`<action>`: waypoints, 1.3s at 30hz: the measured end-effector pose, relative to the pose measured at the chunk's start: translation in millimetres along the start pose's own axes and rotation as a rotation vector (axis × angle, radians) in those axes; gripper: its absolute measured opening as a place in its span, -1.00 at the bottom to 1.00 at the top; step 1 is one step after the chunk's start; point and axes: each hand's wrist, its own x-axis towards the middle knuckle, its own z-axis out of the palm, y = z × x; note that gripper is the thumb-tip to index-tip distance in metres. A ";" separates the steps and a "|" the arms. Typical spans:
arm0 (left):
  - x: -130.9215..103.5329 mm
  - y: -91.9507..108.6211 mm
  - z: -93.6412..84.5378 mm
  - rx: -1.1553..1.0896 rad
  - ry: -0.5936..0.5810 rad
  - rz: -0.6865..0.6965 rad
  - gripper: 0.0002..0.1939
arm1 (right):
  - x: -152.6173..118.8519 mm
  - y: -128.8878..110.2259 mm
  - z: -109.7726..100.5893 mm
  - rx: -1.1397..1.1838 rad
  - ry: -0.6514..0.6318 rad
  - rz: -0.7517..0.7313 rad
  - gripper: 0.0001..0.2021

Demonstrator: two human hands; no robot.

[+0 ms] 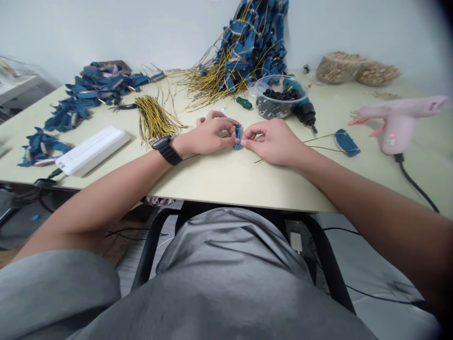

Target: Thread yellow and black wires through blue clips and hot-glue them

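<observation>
A small blue piece (pixel 238 137) stands near the middle of the table, pinched by the thumb and fingers of my left hand (pixel 212 134). My right hand (pixel 271 140) is just to the right of it, thumb and index finger pressed together close to the piece's edge. Whatever those right fingertips hold is too small to make out. Thin dark wire shows beneath my left wrist. Another blue piece (pixel 347 143) with two wires lies to the right of my right hand.
Around lie yellow-black wires (pixel 155 118), a white box (pixel 94 150), blue pieces (pixel 92 87), a larger blue heap (pixel 247 47), a tub of black parts (pixel 274 111), a drill (pixel 304 112), a green-handled tool (pixel 244 103), a pink glue gun (pixel 399 120) and bagged brown bits (pixel 338 68).
</observation>
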 end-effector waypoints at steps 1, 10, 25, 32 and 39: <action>0.0 -0.1 0.0 -0.001 0.001 -0.001 -0.73 | 0.1 0.2 0.1 0.000 0.001 0.003 -0.65; -0.4 2.6 -2.2 -0.013 -0.014 -0.008 -0.71 | 2.1 3.8 -2.9 -0.045 0.048 0.001 -0.88; -0.8 3.6 -3.4 -0.010 -0.027 -0.014 -0.65 | 5.2 16.0 0.5 -0.087 0.094 -0.188 -0.87; -0.7 2.1 -4.3 -0.028 -0.032 -0.006 -0.68 | 4.7 17.1 -2.8 -0.165 0.085 -0.284 -0.82; -0.7 -0.9 -1.3 -0.043 0.000 0.009 -0.72 | -5.3 16.6 -6.5 -0.386 0.020 -0.455 -0.75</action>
